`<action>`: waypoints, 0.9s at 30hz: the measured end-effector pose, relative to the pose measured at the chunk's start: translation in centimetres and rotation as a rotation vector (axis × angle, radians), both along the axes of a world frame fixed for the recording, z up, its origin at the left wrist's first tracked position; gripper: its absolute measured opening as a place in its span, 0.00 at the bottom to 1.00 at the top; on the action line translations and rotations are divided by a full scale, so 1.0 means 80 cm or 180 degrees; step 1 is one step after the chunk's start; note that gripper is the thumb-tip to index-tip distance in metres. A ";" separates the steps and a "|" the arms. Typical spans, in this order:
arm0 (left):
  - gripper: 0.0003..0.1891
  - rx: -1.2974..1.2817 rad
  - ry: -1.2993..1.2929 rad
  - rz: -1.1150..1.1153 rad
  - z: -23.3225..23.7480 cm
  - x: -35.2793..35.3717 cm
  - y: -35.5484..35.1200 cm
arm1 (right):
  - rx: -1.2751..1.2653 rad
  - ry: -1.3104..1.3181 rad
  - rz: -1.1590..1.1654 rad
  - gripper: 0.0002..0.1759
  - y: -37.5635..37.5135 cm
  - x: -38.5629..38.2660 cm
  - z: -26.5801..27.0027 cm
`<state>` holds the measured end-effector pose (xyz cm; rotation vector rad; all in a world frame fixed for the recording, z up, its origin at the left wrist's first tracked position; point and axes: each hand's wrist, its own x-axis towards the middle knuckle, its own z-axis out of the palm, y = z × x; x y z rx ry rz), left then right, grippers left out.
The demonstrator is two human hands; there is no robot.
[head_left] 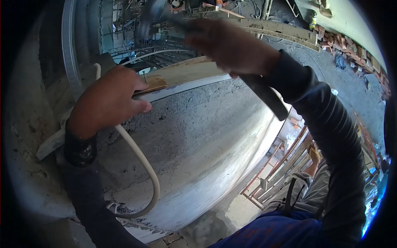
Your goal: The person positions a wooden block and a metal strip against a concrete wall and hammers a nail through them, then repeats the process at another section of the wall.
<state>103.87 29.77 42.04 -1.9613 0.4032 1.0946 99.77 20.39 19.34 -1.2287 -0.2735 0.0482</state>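
Note:
My right hand (231,47) is raised at the upper middle, wrapped round the dark handle of a hammer (262,93). The hammer's head, blurred by motion, is at the top left of that hand. Lower and to the left, my left hand (109,99) rests at a small piece of wood (153,83) on the ledge, thumb and index finger apart. A nail (144,76) stands upright beside the index fingertip. Whether the fingers touch the nail is unclear. A pale flexible hose (142,159) passes under my left wrist and curves down over the rough concrete face (186,120).
A metal channel (70,49) rises at the upper left. A long board (281,34) crosses the upper right, near stacked bricks (351,49). Red scaffold bars (264,177) stand beside my legs at the lower right. Far below the ledge lie rods and debris.

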 end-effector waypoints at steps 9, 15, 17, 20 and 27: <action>0.22 -0.0618 -0.0218 0.0482 0.028 0.003 0.003 | -0.0361 -0.0653 0.0296 0.22 0.002 0.004 -0.019; 0.20 -0.0811 -0.0029 -0.0031 0.029 0.004 0.010 | -0.0205 -0.0155 0.0908 0.23 0.003 0.028 -0.013; 0.20 -0.0977 0.0045 -0.0243 0.030 0.007 0.023 | -0.0381 -0.0068 0.1126 0.24 -0.008 0.032 0.001; 0.20 -0.0905 0.0150 -0.0254 0.031 0.011 0.022 | -0.0640 -0.0158 0.1082 0.24 -0.029 0.041 0.014; 0.18 -0.0665 0.0068 -0.0041 0.024 0.008 0.015 | -0.0498 -0.0230 0.0213 0.19 -0.027 0.058 0.021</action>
